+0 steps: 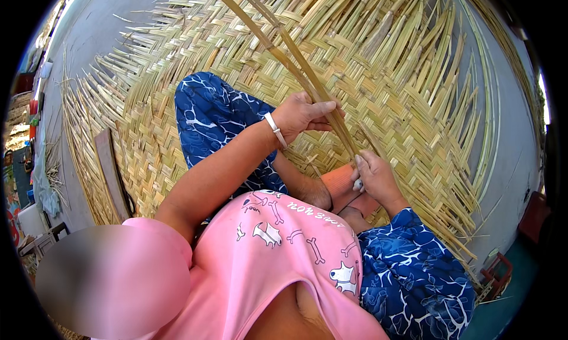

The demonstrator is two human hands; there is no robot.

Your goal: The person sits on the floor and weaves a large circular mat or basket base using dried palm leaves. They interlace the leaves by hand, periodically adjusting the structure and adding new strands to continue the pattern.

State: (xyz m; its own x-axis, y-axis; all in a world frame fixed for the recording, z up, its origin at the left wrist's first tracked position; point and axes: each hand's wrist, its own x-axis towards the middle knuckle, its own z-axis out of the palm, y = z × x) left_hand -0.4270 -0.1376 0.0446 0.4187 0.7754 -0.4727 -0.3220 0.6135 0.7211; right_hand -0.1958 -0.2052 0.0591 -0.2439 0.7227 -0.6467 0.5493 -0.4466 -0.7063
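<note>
My left hand [307, 115], with a white band at its wrist, is closed round two long, yellow-brown split reed strips [290, 44] that slant up and away to the far left. Lower down, my right hand [376, 177] pinches the near ends of these strips between thumb and fingers. A small bluish-white bit shows at its fingertips; what it is I cannot make out. Both hands are above my crossed legs, close to an orange sock cuff [341, 186]. Beneath me spreads a large woven reed mat [414, 139] with loose, unwoven ends along its far and side edges.
A dark, narrow, flat bar [110, 171] lies on the mat at the left. Long greenish strips [488, 103] run along the right side over the grey floor [512, 115]. A pale plastic bag [46, 189] is at the far left, a dark red object [534, 217] at the right.
</note>
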